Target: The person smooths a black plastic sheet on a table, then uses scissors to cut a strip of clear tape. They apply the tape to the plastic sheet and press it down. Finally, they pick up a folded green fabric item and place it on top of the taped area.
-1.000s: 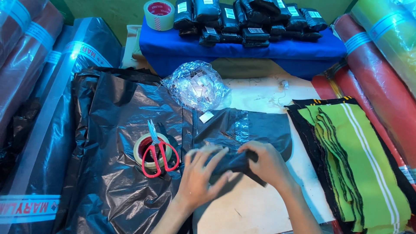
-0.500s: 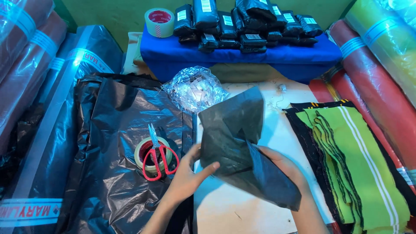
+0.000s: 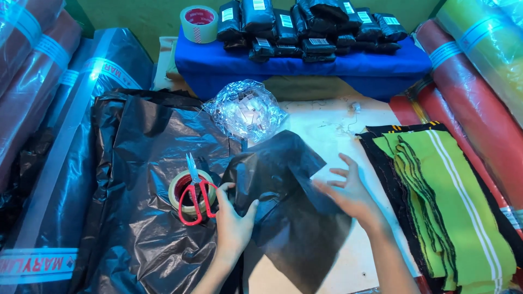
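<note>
A dark grey plastic bag (image 3: 289,212) lies partly raised on the pale table in front of me. My left hand (image 3: 231,215) pinches its left edge, thumb on top. My right hand (image 3: 348,190) rests on the bag's right side with fingers spread. Just left of my left hand, red-handled scissors (image 3: 192,198) lie across a roll of tape (image 3: 182,190), both on a large black plastic sheet (image 3: 136,179).
A crumpled clear plastic bundle (image 3: 242,109) sits behind the bag. Green and black striped cloth pieces (image 3: 447,201) are stacked at right. A blue-covered block (image 3: 305,65) at the back carries several black packets (image 3: 310,24) and a tape roll (image 3: 199,23). Wrapped fabric rolls (image 3: 474,92) flank both sides.
The bag was flat under both hands, then lifted and unfolded upright. Now it has come down lower and spread wider; my right hand has moved out to its right side with fingers apart.
</note>
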